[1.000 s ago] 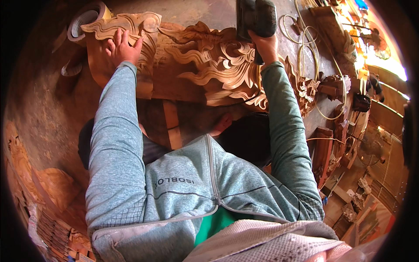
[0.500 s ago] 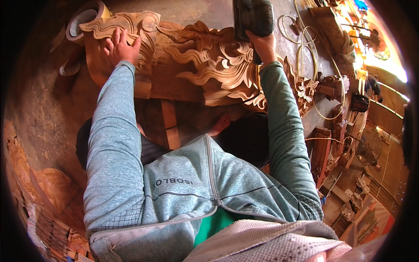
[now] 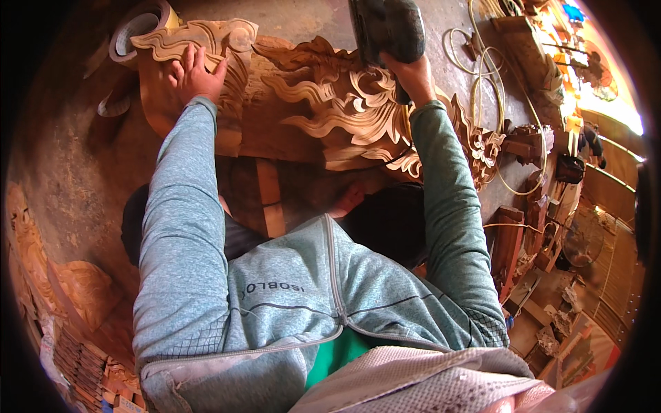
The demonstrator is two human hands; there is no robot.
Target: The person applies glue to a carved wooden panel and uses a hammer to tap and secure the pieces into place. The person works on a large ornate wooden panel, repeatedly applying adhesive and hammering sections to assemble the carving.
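the person's right hand point(image 3: 411, 74) is wrapped around the grip of a dark power tool point(image 3: 390, 31), which has shifted a little leftward over the upper edge of the carved wooden panel point(image 3: 323, 110) lying crosswise before the person. for the work, this suggests a pass moving along the relief, away from the panel's right end. the left hand point(image 3: 196, 79) has stayed put, fingers spread and clasping nothing, resting on the raised scrolls near the panel's upper left corner. a roll of tape point(image 3: 129, 33) sits just beside that corner; a pale hose point(image 3: 504, 89) loops beyond the right end. the tool's underside is hidden, so whether it touches the carving cannot be told.
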